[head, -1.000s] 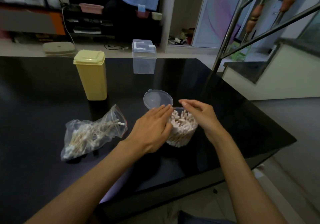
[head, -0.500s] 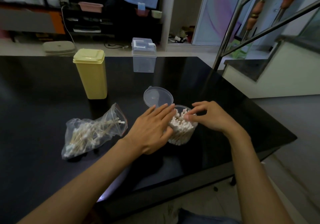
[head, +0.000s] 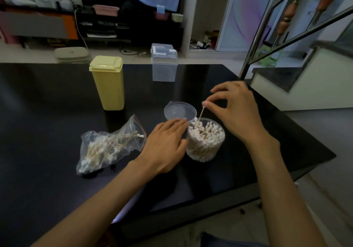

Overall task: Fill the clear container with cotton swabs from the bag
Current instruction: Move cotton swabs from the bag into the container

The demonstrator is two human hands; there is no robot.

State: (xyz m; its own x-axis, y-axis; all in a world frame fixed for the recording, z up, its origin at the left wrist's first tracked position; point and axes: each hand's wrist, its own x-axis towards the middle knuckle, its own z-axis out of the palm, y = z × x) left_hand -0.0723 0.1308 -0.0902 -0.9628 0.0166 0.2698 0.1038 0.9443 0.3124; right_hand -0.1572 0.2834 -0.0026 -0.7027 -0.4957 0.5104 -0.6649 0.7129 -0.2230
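The round clear container (head: 206,147) stands on the black table, packed with upright cotton swabs. My right hand (head: 236,111) is raised above it and pinches one cotton swab (head: 201,113) by its upper tip, the lower end still among the others. My left hand (head: 166,145) lies flat with straight fingers against the container's left side. The clear plastic bag (head: 107,147), mouth open toward the container, lies to the left with several swabs inside.
The container's round clear lid (head: 179,111) lies flat just behind it. A tall yellow box (head: 108,83) and a clear lidded box (head: 164,65) stand farther back. The table edge (head: 210,206) runs close in front; a metal stair rail (head: 256,42) rises at right.
My right hand has lifted from the swab tops and drawn one swab upward out of the container. My left hand stayed beside the container.
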